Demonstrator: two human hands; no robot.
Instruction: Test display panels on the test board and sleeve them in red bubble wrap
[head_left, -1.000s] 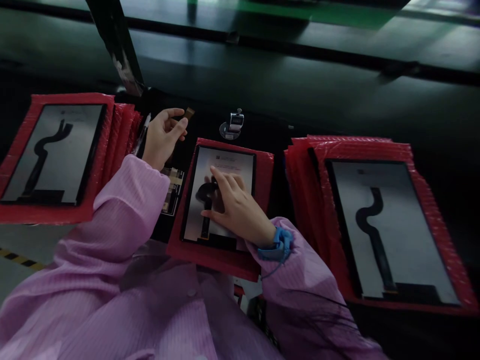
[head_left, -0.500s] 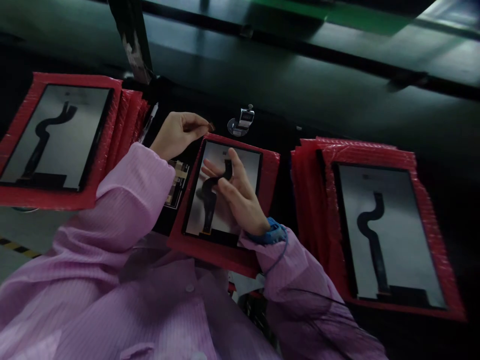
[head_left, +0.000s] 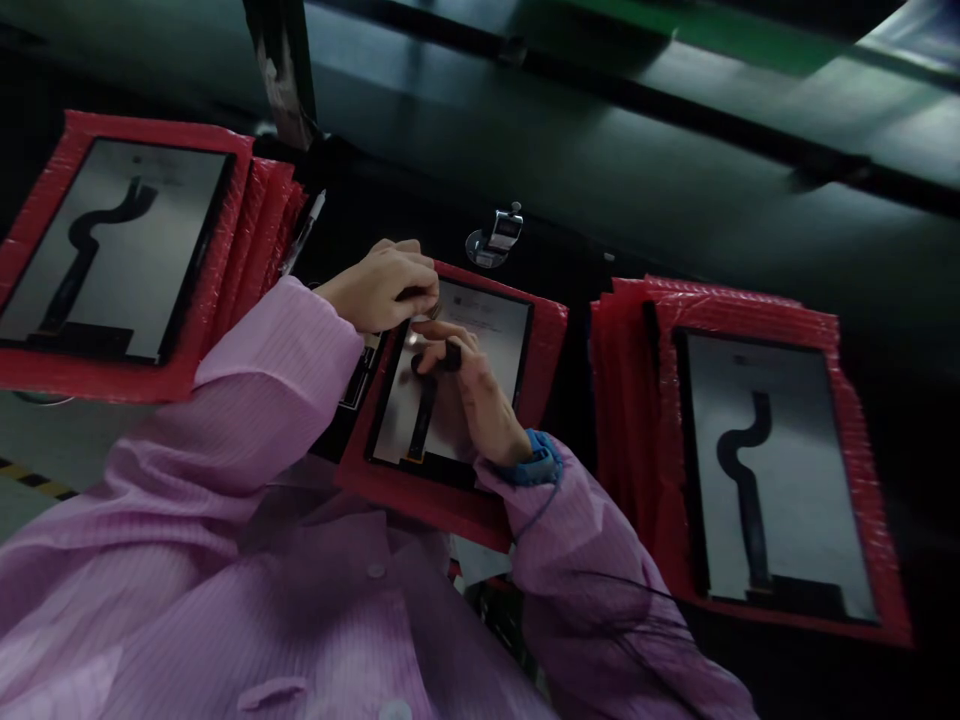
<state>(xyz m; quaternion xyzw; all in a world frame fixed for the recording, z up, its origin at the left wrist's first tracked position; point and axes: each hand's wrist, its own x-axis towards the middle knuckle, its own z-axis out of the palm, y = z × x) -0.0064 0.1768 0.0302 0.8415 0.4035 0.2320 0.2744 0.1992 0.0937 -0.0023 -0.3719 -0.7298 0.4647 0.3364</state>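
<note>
A grey display panel (head_left: 491,345) with a black flex cable (head_left: 424,412) lies on a red bubble-wrap sheet (head_left: 544,350) right in front of me. My right hand (head_left: 469,395) rests on the panel, its thumb and fingers pinched on the cable's upper end. My left hand (head_left: 386,285) is curled closed at the panel's top left corner, next to the right fingertips; whatever it pinches is hidden. Both arms wear pink sleeves, and a blue wrist strap (head_left: 538,468) is on the right wrist.
A stack of red-wrapped panels (head_left: 112,250) lies at the left, another stack (head_left: 772,460) at the right. A small metal counter (head_left: 501,233) stands behind the middle panel and a pen (head_left: 306,228) lies by the left stack. A dark conveyor surface (head_left: 600,170) runs beyond.
My left hand came down from behind the panel to its top left corner and closed. My right hand lifted the cable's end, then closed its fingers on it near the left hand.
</note>
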